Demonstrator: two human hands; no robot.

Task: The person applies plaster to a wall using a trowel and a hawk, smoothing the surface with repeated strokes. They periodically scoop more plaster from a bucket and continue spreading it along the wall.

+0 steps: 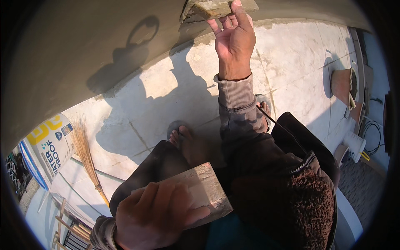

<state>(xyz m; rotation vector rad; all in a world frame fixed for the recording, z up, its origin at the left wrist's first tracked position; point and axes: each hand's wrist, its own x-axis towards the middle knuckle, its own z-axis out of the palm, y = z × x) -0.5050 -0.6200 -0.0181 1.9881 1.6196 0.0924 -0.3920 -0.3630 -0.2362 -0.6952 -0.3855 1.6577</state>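
My left hand (154,214), low in the view and slightly blurred, is wrapped over a pale rectangular block (208,187) with rough, mortar-crusted edges. The block is held in front of my lap. My right arm reaches far ahead, and my right hand (235,41) grips a wooden float (212,8) caked with wet mortar, thumb on top and fingers beneath. That float is up at the grey plastered wall (83,46) and is partly cut off by the top edge; whether it touches the plaster I cannot tell.
A straw broom (85,146) and a large white bucket (50,146) with yellow marks stand at the left. Terracotta pots (342,85) and a white container (354,143) line the right. My sandalled feet (180,134) are on the pale, shadowed floor (291,54).
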